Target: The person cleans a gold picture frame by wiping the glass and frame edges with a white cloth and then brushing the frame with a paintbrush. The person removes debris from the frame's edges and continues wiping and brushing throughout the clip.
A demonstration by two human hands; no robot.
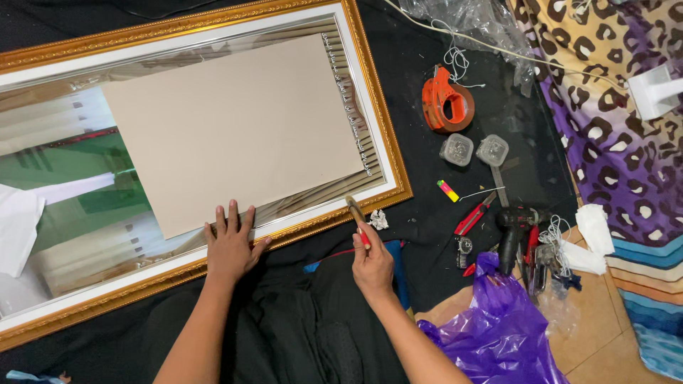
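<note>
The left hand [231, 245] is lying flat with fingers spread on the lower edge of the beige board [235, 131], apparently pinning it so it is not sliding on the glass; its grip is fully open and closing on nothing. The board is resting at a slight tilt inside the gold picture frame [395, 153], which is lying on the black cloth [420, 220] covering the floor. It is looking smooth, matte and unmarked, and the glass around it is reflecting the room. To its right, the right hand [371, 264] is closing its grip around a small brush [358, 222] with a red handle, bristles pointing toward the frame's lower gilded edge. Farther right, an orange tape dispenser [447, 99] and a purple plastic bag [498, 331] are lying within reach.
</note>
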